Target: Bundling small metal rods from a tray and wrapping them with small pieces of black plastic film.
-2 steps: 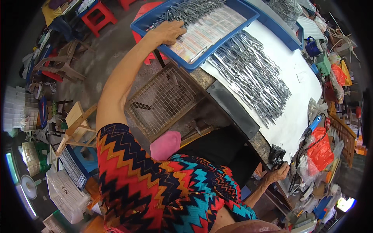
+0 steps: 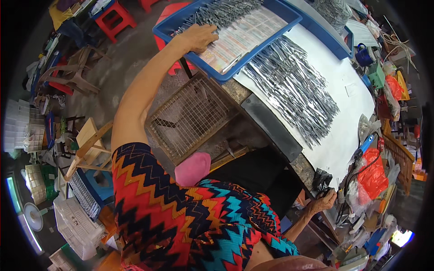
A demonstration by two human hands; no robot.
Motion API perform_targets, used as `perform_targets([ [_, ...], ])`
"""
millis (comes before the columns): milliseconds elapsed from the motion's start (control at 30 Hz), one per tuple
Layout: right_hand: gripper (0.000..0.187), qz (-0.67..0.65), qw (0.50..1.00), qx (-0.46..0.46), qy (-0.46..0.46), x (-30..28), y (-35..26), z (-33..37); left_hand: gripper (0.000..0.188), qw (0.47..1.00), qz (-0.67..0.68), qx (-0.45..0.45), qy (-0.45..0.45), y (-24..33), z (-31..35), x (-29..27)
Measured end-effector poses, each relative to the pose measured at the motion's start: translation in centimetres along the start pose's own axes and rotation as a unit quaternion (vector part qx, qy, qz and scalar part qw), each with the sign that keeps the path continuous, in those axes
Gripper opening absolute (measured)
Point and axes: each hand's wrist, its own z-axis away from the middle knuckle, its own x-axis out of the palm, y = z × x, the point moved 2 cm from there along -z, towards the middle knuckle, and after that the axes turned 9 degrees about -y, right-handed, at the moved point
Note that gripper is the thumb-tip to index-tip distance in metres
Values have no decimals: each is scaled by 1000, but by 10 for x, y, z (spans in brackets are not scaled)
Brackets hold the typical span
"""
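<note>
My left hand reaches into a blue plastic tray, beside a heap of thin dark metal strips at its far side. Its fingers are curled down and close together; what lies under them is hidden. A printed sheet lines the tray. On the table to the right, a broad layer of similar grey strips lies on a white sheet. Down at the table's near right corner, my right hand is closed on something dark, just below a crumpled black plastic bag.
A second blue tray stands behind the strips. A black bar runs along the table's near edge. Below is a wire-mesh rack. Right of the table lie a blue-handled tool and red plastic bags among clutter.
My left hand has shifted very slightly to the right inside the tray. My right hand stays at the table corner.
</note>
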Motion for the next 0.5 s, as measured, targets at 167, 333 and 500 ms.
perform_targets([
  [167,22,28,999,-28,-8,1,1,-1,25,999,-37,-2,-6,3,1,-3],
  [333,19,44,997,-55,-9,-1,-6,1,22,998,-32,-32,-35,2,-2,3],
  [500,23,64,996,-63,-8,-3,-5,-1,21,998,-22,-42,-36,-3,4,-8],
])
